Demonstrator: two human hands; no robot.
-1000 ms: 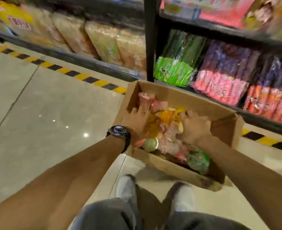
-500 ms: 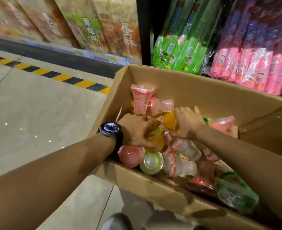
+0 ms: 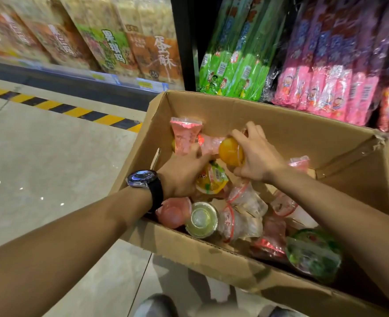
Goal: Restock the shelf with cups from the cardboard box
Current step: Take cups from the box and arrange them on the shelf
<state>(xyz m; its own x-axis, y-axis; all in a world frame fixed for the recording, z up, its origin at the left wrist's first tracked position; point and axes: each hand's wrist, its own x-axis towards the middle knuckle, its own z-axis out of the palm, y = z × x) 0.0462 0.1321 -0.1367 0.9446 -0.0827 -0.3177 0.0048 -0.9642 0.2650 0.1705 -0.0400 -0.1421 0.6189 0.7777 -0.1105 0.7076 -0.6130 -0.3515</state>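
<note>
The cardboard box (image 3: 211,252) is sitting on the floor (image 3: 51,156), just in front of the shelf (image 3: 97,76), open at the top and holding a jumble of sealed cups. The right hand (image 3: 259,156) is reaching into the far half of the box, and its grip is holding an orange cup (image 3: 230,152), with the fingers curling over it. The left hand (image 3: 182,177), wearing a watch (image 3: 143,178), is lying beside a yellow cup (image 3: 211,181). Its fingertips are reaching a pink cup (image 3: 185,136) near the box's left wall. The back of the hand is hiding the fingers, so I cannot tell whether that grip is holding anything. A green cup (image 3: 312,252) is lying at the near right corner. Green packets (image 3: 234,60) and pink packets (image 3: 326,88) are standing on the shelf behind the box.
</note>
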